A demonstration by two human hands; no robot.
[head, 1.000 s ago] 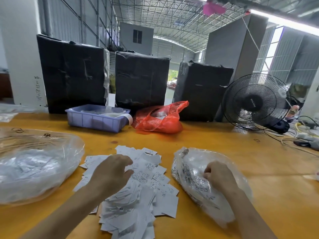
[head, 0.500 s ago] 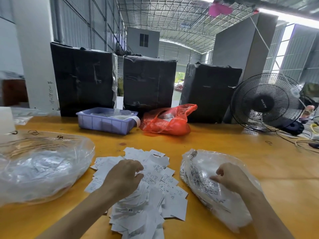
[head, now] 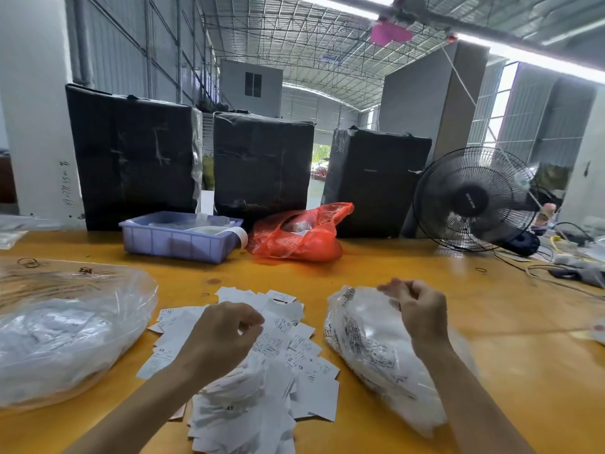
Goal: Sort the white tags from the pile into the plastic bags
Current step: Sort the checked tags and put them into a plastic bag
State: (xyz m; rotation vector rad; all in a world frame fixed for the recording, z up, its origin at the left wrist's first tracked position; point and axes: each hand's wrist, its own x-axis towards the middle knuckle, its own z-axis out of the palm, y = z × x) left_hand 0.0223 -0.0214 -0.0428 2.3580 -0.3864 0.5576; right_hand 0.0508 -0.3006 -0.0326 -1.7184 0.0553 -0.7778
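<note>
Hovering over the tags on the desk: left hand, fingers curled, grip contents unclear. Right hand is pinching the bag mouth, bag lying under it. Second bag is sitting left.

Right hand lifted off the right bag, now raised above its top, fingers curled. Left hand lifted slightly off the tags, fingers curling in.

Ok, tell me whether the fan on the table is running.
Cannot tell. The fan stands upright at the table's far right; its blades are dim behind the grille, showing neither clear blur nor stillness.
</note>
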